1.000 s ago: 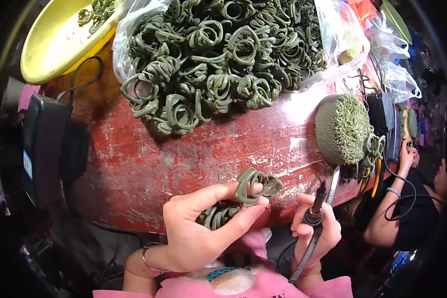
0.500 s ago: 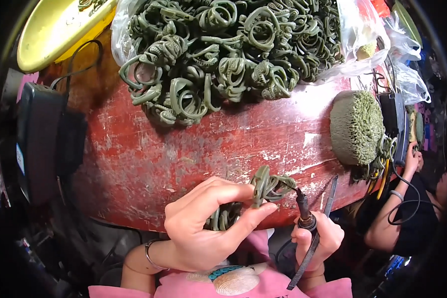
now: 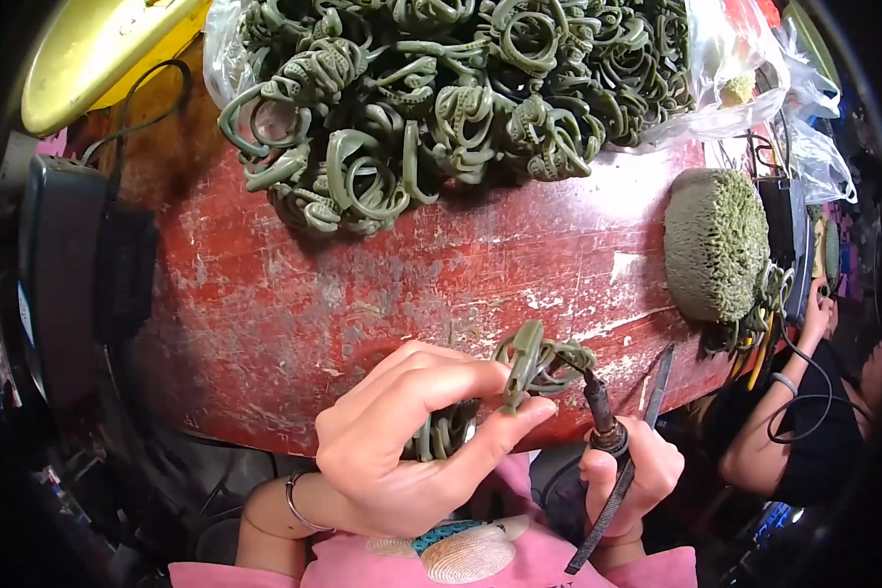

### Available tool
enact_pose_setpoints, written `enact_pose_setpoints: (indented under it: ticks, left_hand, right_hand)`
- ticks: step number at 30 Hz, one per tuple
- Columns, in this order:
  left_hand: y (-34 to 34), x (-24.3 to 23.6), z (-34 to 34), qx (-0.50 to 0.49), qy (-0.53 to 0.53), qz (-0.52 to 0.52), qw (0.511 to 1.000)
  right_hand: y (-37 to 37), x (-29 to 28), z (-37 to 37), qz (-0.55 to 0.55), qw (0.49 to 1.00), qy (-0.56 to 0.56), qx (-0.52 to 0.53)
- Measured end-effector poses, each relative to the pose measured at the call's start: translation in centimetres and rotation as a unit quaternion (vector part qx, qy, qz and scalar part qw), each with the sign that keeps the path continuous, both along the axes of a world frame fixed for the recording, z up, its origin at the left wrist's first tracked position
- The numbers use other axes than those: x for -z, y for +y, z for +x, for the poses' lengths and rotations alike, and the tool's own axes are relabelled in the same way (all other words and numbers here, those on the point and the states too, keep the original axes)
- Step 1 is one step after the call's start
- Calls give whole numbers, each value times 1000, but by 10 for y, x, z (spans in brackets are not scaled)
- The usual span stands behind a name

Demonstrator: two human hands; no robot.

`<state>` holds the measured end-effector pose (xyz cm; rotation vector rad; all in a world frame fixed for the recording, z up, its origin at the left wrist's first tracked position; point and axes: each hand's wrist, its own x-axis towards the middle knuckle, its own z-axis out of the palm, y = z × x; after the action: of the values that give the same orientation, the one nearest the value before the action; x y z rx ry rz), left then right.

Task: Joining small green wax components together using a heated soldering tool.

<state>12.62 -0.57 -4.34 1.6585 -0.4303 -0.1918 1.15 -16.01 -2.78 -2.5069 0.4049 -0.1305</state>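
Note:
My left hand (image 3: 412,441) pinches a green ring-like piece (image 3: 524,363) with curled loops between thumb and index finger, with more green pieces (image 3: 431,434) partly hidden inside the curled fingers. My right hand (image 3: 637,475) grips a dark pen-like tool (image 3: 599,402) like a soldering iron, its bent thin tip touching the piece, together with a long flat metal file (image 3: 660,382) slanting through the fingers. Both hands are over the front edge of the scratched red table (image 3: 255,304). A large heap of similar green pieces (image 3: 461,108) lies in clear plastic beyond them.
A yellow basin (image 3: 73,64) stands back left, beside a black device (image 3: 59,255) with a cord. A round crumbly green block (image 3: 715,245) sits at right near hanging green pieces (image 3: 772,289), cords and plastic bags (image 3: 813,162). Another person's arm (image 3: 784,397) is at far right.
The pen-like tool's tip has moved up onto the piece in my left hand, which has turned more edge-on. The heap and table appear slightly higher in the view.

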Motion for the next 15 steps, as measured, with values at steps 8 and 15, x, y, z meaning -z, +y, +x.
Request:
enact_pose_setpoints:
  ticks: [8, 15]
  left_hand:
    - [2, 2, 3, 15, -28, 7, 999]
    - [-1, 0, 3, -8, -32, 2, 999]
  right_hand:
    - [0, 1, 2, -2, 1000, -4, -5]
    - [1, -2, 4, -18, 1000, 1, -1]
